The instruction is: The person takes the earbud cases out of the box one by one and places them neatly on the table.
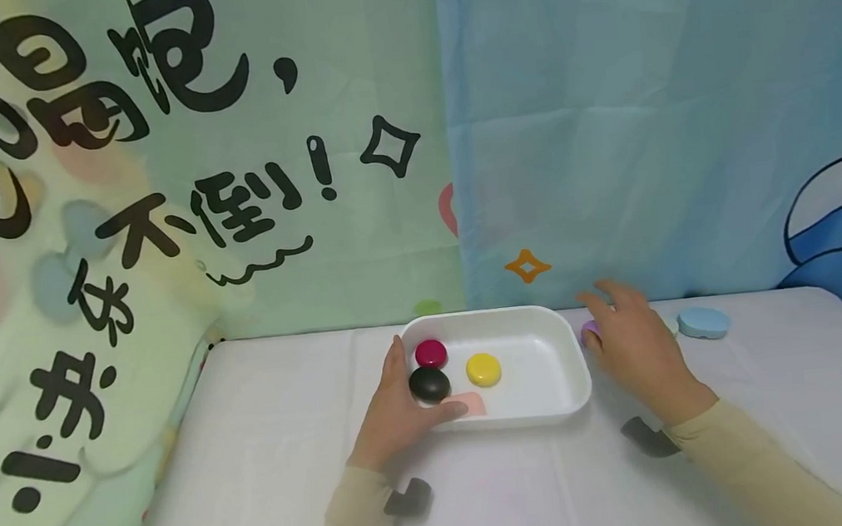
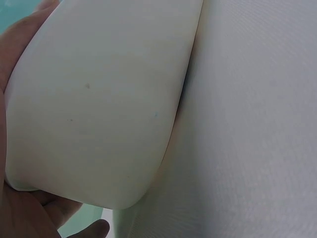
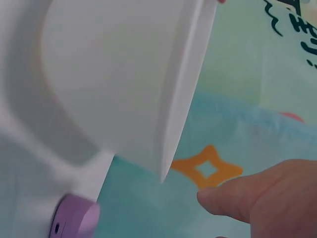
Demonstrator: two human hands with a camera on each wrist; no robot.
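A white rectangular tray [image 1: 538,403] is gripped at its left end by my left hand [image 1: 400,415], the thumb over the near rim. Inside it are a dark red round piece [image 1: 431,353], a black round piece [image 1: 429,385], a yellow round piece [image 1: 484,370] and a pink flat piece [image 1: 473,404], partly hidden by the thumb. My right hand [image 1: 642,348] hovers beyond the tray's right end, fingers spread and holding nothing visible. Close to its fingertips sits a purple piece [image 3: 75,217], mostly hidden in the head view. The left wrist view shows the tray's outer wall [image 2: 99,109].
A light blue rounded piece [image 1: 703,323] lies near the table's back edge, right of my right hand. Something pale peeks out between them. White cloth [image 1: 259,478] covers the table, and a printed curtain [image 1: 566,117] hangs directly behind it.
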